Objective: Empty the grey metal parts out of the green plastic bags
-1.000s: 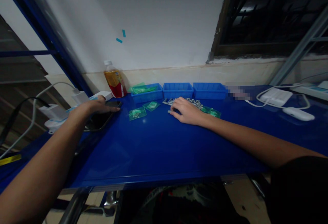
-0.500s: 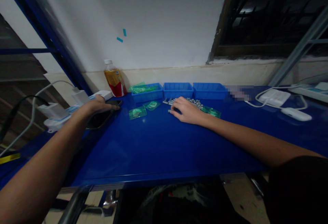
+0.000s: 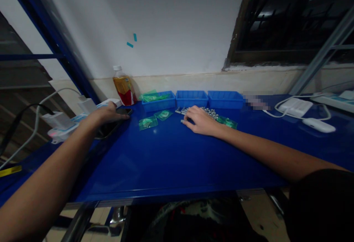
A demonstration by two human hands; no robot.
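My left hand (image 3: 103,115) lies over a dark smartphone (image 3: 109,129) on the blue table. Its thumb stretches across the phone, apart from the other fingers. Thumb and fingers of my right hand (image 3: 200,120) are closed around a small metal piece (image 3: 182,121), whose exact kind is too small to tell. Just behind that hand lie short metal pins (image 3: 179,110), and to its right is a heap of small metal parts (image 3: 211,113). Two green bags (image 3: 148,123) with small parts inside lie to its left. Another green bag (image 3: 227,122) lies partly behind my right wrist.
Three blue bins (image 3: 191,99) stand along the wall; the left one holds green bags (image 3: 155,96). A drink bottle (image 3: 123,86) stands at the back left. Power strips with chargers (image 3: 62,124) lie at left, white adapters (image 3: 295,106) and cables at right. The table's front edge (image 3: 166,194) is near me.
The view has tilted very slightly upward. Both hands stay almost in place, the left over the phone and the right on the small metal piece.
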